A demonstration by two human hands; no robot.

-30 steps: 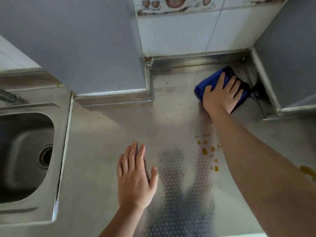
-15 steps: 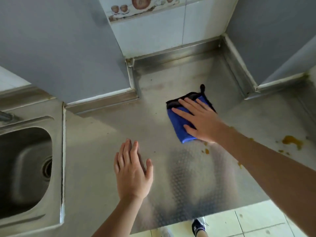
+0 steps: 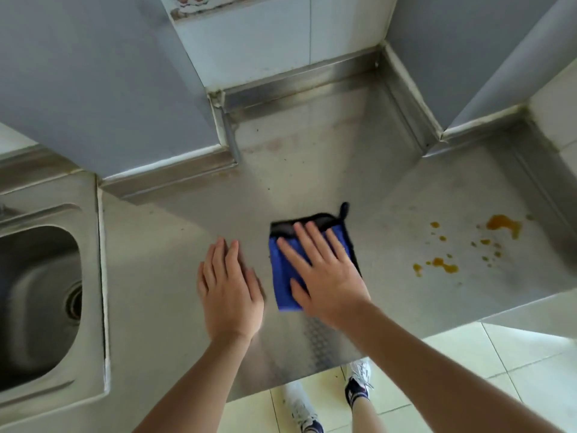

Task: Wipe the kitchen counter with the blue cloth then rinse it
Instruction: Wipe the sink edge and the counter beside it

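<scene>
The right hand [image 3: 324,276], fingers flat, has dragged the blue cloth [image 3: 285,276] nearer, beside the open left hand [image 3: 229,295]. Orange stains [image 3: 437,264] dot the steel bench [image 3: 312,170] at right; the sink [image 3: 34,304] sits left.

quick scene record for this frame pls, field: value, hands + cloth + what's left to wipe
surface: steel counter
blue cloth: flat on the counter, folded, black edge and loop on its far side
right hand: fingers straight, pressing the cloth
left hand: flat on the counter, left of the cloth, apart from it
orange stains: on the counter right of the cloth, unwiped
sink: far left
rinse: not yet done
</scene>
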